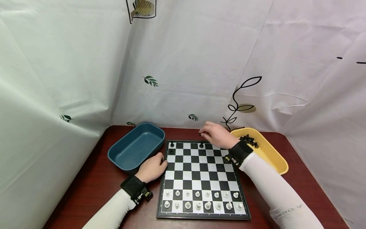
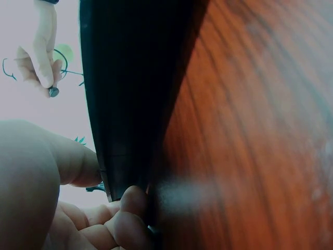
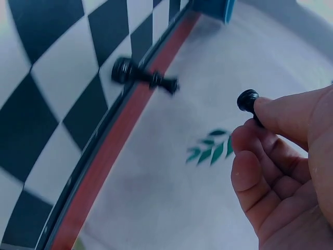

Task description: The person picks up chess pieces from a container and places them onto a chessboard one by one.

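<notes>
My right hand (image 1: 218,135) hovers over the far edge of the chessboard (image 1: 191,175). Between thumb and fingertips it pinches a black chess piece (image 3: 247,100); the base shows, the rest is hidden by the fingers. Just below stands a tall black piece (image 3: 136,74) on the back row, near the middle. My left hand (image 1: 151,168) grips the board's left edge, thumb above and curled fingertips (image 2: 130,226) against the side. Two more black pieces (image 1: 171,151) stand at the far left corner. White pieces (image 1: 207,205) fill the two rows nearest me.
A yellow tray (image 1: 281,167) with a heap of black pieces (image 1: 249,140) stands right of the board, partly behind my right wrist. At the left is a blue tray (image 1: 112,156), close to my left hand. A pale printed curtain (image 1: 177,101) hangs behind the dark red table (image 1: 94,187).
</notes>
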{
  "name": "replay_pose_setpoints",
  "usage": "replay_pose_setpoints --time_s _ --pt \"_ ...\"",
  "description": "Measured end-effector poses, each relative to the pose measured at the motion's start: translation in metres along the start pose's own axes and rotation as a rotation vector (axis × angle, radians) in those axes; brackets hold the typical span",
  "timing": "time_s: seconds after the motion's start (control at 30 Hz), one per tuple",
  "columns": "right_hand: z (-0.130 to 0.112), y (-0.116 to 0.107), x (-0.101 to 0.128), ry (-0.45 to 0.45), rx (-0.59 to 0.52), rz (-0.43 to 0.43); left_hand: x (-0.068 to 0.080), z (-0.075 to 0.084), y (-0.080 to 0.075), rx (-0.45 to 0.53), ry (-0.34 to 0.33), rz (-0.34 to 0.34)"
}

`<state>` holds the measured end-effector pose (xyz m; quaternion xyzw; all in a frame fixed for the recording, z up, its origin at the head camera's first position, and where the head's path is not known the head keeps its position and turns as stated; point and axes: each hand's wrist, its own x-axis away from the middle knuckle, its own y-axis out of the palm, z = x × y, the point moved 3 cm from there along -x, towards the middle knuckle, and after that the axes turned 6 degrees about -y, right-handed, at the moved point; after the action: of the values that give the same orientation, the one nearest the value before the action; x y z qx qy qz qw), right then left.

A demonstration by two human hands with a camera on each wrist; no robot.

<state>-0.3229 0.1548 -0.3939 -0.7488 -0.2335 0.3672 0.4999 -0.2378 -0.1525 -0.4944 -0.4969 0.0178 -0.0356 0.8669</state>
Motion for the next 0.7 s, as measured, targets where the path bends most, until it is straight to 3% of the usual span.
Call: replay_pose_setpoints --time_s 0.7 --pt "-0.047 0.045 -0.036 -0.162 -0.006 -0.088 -0.001 0.000 0.000 0.002 -0.012 -0.009"
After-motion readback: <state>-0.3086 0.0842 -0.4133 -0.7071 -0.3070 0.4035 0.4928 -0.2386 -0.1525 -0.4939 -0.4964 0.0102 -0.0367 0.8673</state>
